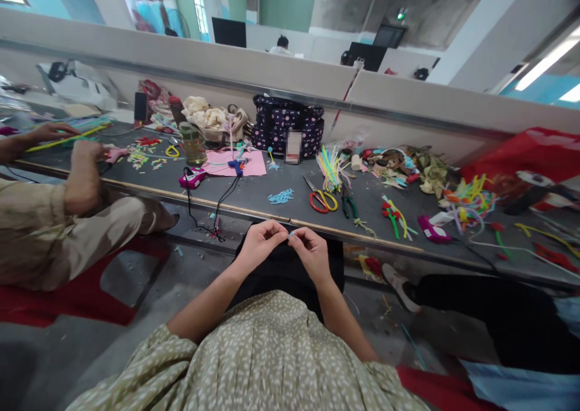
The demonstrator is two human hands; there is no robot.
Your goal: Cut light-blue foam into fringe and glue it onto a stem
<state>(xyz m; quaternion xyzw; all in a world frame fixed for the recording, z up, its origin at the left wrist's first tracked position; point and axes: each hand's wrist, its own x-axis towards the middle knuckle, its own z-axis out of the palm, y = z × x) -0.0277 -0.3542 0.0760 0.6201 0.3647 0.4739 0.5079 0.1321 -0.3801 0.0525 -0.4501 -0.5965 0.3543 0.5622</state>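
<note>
- Nearest to me is a loose green blouse (281, 350) with pale specks, worn by the person at work; two bare forearms reach forward from its sleeves.
- The right hand (312, 251) has its thumb and forefinger clamped on a small blue piece (291, 234), held over the lap, just short of the table edge.
- The left hand (261, 242) meets it, thumb and forefinger drawn together right beside the piece; I cannot tell whether they grip it too.
- Below both hands is black cloth (281, 278).
- Ahead, on the dark table (244, 199), lies a loose heap of short blue pieces (281, 197).
- Right of the heap are scissors (318, 203) with one red and one yellow handle, then green-handled pliers (348, 204); a bundle of pale and yellow strips (332, 170) lies behind.
- Left of the heap, a blue glue gun (236, 167) rests on pink paper (256, 164), near a purple box (193, 177).
- Farther back stands a dark spotted bag (287, 121).
- At far left, another person's arms (84, 172) reach over the table.
</note>
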